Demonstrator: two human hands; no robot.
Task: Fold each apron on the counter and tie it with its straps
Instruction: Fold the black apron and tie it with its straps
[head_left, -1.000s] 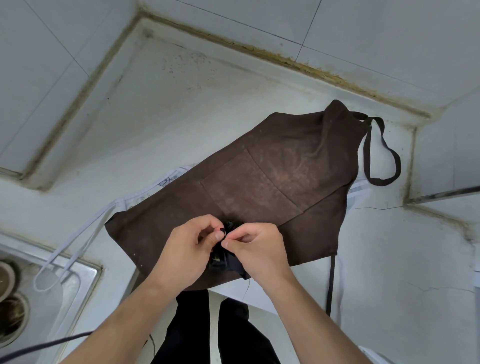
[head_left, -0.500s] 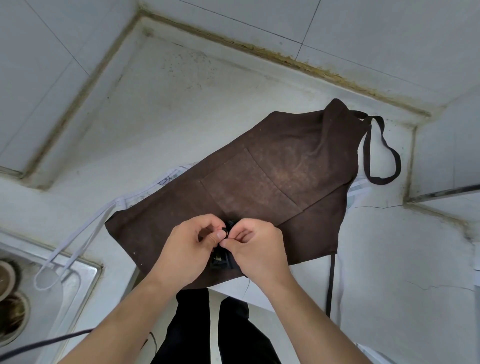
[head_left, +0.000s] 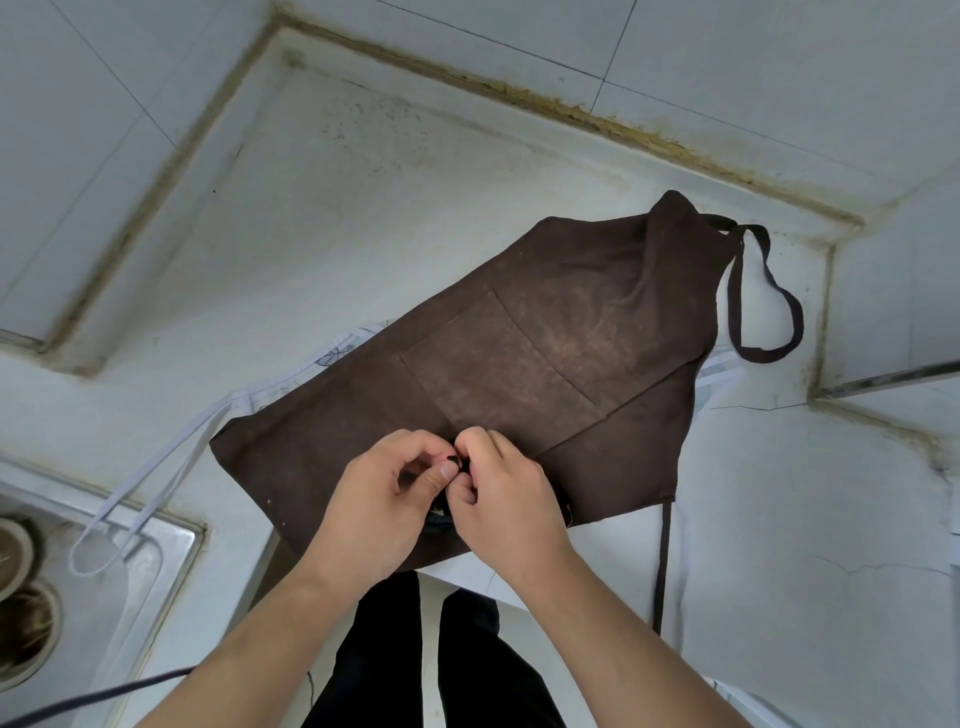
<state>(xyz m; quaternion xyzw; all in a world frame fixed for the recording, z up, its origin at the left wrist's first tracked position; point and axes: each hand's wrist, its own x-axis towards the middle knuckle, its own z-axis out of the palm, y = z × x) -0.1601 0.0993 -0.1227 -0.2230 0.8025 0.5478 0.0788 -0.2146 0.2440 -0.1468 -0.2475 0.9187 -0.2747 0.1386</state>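
The brown apron (head_left: 545, 364) lies flat on the white counter (head_left: 363, 218), its cloth matte and faded, with a square pocket just beyond the fingers. The left hand (head_left: 384, 499) and right hand (head_left: 506, 501) both pinch a small dark strap piece (head_left: 453, 459) between curled fingertips.

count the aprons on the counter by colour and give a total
dark brown cloth apron: 1
pale white patterned apron, mostly hidden under the brown one: 1
total: 2 aprons in view
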